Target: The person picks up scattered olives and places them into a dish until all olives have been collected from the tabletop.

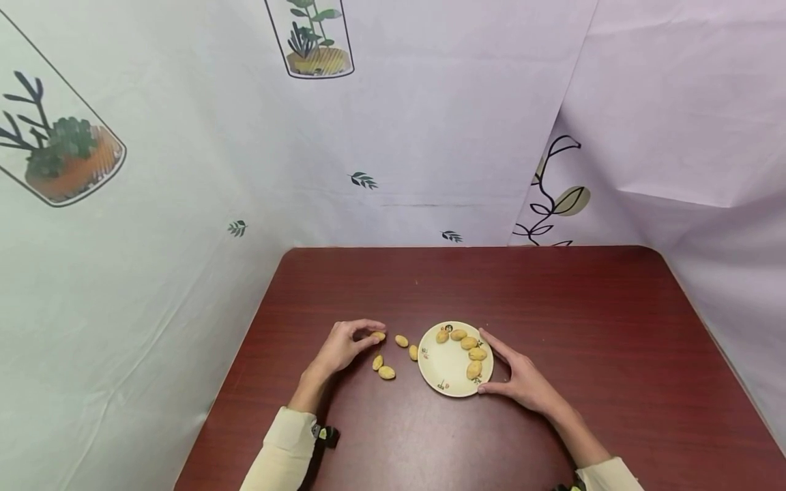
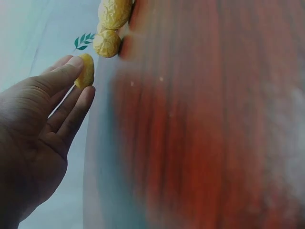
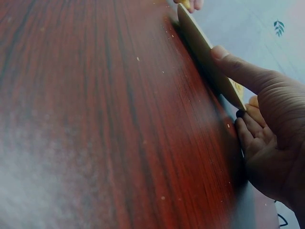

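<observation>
My left hand pinches a wrinkled yellow date between thumb and fingers, low over the table's left half. Several more dates lie loose just to the right of that hand; one of them sits against the rim of a small round cream plate. On the plate, several dates form a curve along the far and right side. My right hand holds the plate's right edge, with the thumb on the near rim and fingers round the far right side.
The dark red wooden table has rounded far corners. Pale cloth walls printed with plants stand close behind it and along both sides. Dark straps sit at the wrists, by the cream sleeves.
</observation>
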`<action>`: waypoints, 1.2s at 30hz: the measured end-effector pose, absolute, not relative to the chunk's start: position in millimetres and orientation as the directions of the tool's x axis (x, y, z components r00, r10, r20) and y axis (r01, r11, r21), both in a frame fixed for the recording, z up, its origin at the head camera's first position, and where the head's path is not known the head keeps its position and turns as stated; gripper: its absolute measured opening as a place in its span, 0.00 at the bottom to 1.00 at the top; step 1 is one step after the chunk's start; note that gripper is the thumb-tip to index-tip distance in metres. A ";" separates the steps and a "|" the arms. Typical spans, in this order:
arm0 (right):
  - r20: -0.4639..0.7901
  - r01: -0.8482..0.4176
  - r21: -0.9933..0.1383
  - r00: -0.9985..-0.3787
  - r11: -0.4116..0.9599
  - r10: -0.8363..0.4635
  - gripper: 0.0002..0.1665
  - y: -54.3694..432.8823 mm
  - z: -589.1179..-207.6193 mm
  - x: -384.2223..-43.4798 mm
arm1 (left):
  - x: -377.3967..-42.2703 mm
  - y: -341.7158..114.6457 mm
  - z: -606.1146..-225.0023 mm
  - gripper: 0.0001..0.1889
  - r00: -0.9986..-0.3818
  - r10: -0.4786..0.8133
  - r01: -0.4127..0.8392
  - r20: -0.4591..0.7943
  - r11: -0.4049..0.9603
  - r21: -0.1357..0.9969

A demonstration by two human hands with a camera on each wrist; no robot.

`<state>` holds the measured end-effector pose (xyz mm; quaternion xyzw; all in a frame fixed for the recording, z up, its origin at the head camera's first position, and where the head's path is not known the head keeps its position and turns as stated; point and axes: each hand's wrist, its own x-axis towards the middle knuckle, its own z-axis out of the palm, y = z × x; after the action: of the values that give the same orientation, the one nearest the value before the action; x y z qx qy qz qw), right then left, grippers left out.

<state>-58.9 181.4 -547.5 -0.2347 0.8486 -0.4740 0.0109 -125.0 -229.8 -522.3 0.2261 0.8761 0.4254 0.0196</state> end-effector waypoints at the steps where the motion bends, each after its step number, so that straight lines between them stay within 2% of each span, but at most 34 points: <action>1: 0.206 -0.390 -0.810 -0.889 0.439 -0.409 0.64 181.4 -547.3 -58.8 | -125.2 -229.2 -521.4 0.13 -0.901 0.404 0.376 0.160 0.540 0.753; 15: 0.189 -0.374 -0.799 -0.899 0.471 -0.394 0.65 181.0 -545.7 -57.8 | -130.3 -207.0 -510.9 0.13 -0.903 0.355 0.402 0.243 0.499 0.767; 26: 0.191 -0.376 -0.805 -0.897 0.459 -0.399 0.63 181.4 -545.5 -57.7 | -129.5 -178.8 -507.4 0.14 -0.874 0.426 0.428 0.233 0.452 0.782; 36: 0.189 -0.370 -0.815 -0.897 0.445 -0.400 0.64 181.7 -546.4 -58.1 | -126.2 -150.0 -506.8 0.17 -0.863 0.458 0.398 0.212 0.360 0.844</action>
<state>-58.1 181.7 -546.4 -0.2265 0.8499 -0.4755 0.0156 -126.2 -150.0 -506.8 0.2598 0.8241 0.5025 0.0296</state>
